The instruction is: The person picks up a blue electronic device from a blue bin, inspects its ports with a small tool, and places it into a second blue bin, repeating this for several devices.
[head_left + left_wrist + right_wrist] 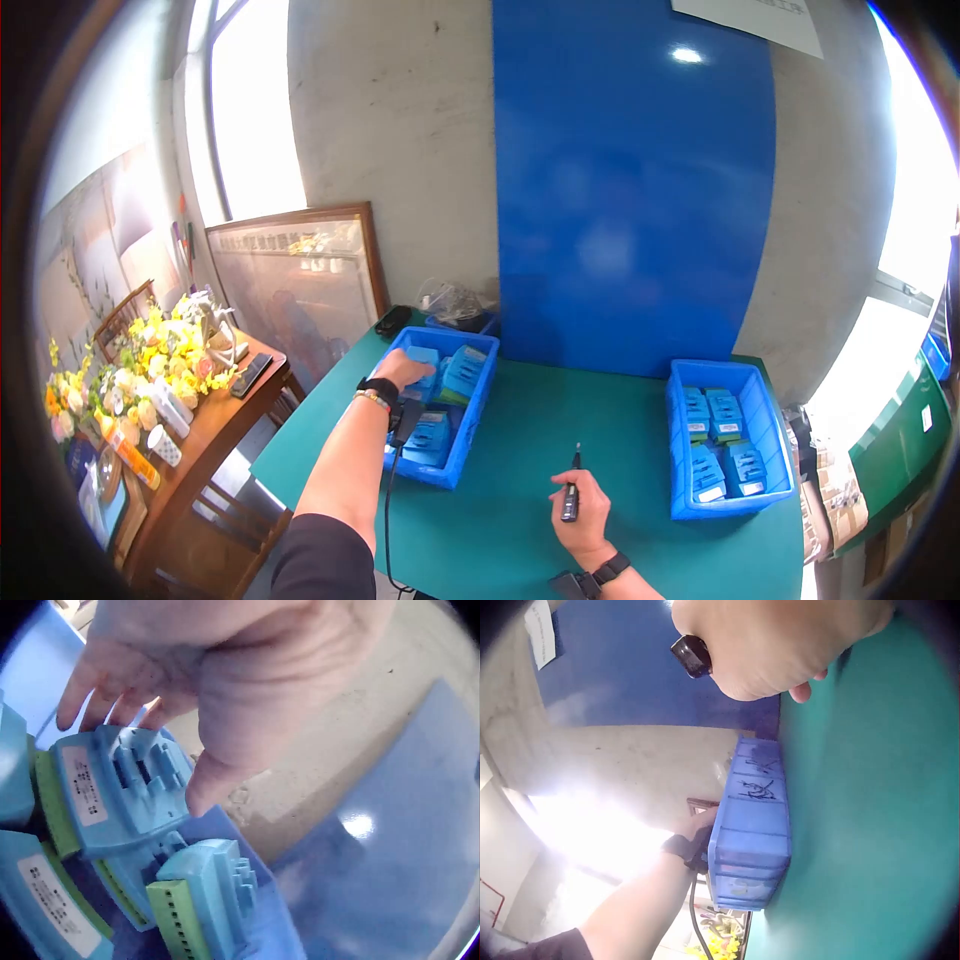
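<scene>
My left hand (404, 369) reaches into the left blue bin (457, 474). In the left wrist view, the left hand (225, 682) spans a light blue plastic module (135, 791) with a green terminal strip and a white label. Its thumb is at one edge and its fingers are at the opposite edge. Several similar modules (56, 907) lie around it. Over the green table, my right hand (584, 512) grips a slim black screwdriver (570, 503), its thin tip pointing away from me. In the right wrist view only the handle end (692, 656) of it shows beside the hand.
On the right of the green table (530, 415) stands a second blue bin (730, 508) with several blue modules. A black cable hangs from my left wrist. Behind the left bin lies a clear plastic bag (455, 302). Flowers (165, 350) and a phone (251, 375) occupy a wooden side table.
</scene>
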A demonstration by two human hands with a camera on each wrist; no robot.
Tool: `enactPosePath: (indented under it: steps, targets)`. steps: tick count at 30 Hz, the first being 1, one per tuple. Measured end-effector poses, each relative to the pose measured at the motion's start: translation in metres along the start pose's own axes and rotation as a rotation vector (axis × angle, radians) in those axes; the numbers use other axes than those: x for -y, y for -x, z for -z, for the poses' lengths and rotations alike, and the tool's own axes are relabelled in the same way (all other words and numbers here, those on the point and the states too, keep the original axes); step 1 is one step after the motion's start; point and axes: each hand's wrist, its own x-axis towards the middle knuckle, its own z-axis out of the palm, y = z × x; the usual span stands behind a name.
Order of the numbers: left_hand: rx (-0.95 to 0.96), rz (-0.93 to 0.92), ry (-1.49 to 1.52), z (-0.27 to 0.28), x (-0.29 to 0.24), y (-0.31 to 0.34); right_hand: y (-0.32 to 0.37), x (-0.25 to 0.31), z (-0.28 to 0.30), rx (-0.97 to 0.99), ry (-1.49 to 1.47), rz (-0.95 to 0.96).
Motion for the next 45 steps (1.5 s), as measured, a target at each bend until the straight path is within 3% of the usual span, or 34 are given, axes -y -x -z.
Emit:
enactPosePath:
  steps: [3,4,5,7,9,11,13,15,17,21,24,25,27,29,34,37,41,45]
  targets:
    - [0.046,0.153,-0.129,0.009,-0.017,0.017,-0.002,0.006,0.000,-0.012,-0.015,0.023]
    - [0.064,-0.051,0.074,0.013,-0.018,0.034,-0.001,0.007,0.000,-0.027,-0.002,0.052]
    - [0.068,0.029,0.038,0.010,-0.006,0.014,-0.003,0.007,0.002,-0.050,0.021,0.081]
    - [0.024,0.001,0.340,0.003,0.021,-0.019,-0.005,0.015,0.007,-0.054,0.007,0.056]
    - [0.169,-0.045,0.680,0.029,-0.030,0.038,-0.004,0.013,0.003,-0.111,0.005,0.081]
    - [0.226,-0.147,0.972,0.034,-0.040,0.049,-0.003,0.012,0.001,-0.096,0.019,0.024]
    - [0.322,-0.138,1.134,0.035,-0.063,0.091,-0.004,0.013,0.002,-0.088,0.014,0.001]
    - [0.427,-0.240,1.144,0.025,-0.082,0.151,-0.006,0.016,0.004,-0.080,0.004,0.008]
    - [0.476,-0.218,1.256,-0.008,-0.085,0.194,-0.006,0.012,0.003,-0.106,0.007,0.037]
    - [0.785,0.178,1.479,-0.103,-0.065,0.200,-0.008,0.014,0.004,-0.159,0.007,-0.016]
    - [0.866,0.217,1.625,-0.126,-0.068,0.200,-0.010,0.026,0.009,-0.274,0.019,-0.114]
    - [0.868,0.214,1.626,-0.125,-0.065,0.199,-0.010,0.017,0.008,-0.314,0.022,-0.067]
    - [0.880,0.190,1.622,-0.122,-0.061,0.193,-0.008,0.018,0.012,-0.286,-0.202,-0.247]
    - [0.853,0.188,1.583,-0.127,-0.051,0.187,-0.011,0.026,0.018,-0.287,-0.313,-0.271]
    - [0.842,0.242,1.716,-0.127,-0.045,0.185,0.002,0.038,0.026,-0.154,-0.137,-0.032]
    - [0.833,0.304,1.767,-0.124,-0.046,0.186,0.005,0.040,0.032,-0.128,-0.016,0.253]
    - [0.838,0.344,1.799,-0.127,-0.045,0.184,0.009,0.038,0.027,-0.101,0.022,0.328]
    - [0.851,0.365,1.825,-0.125,-0.046,0.186,0.008,0.037,0.023,-0.125,0.031,0.288]
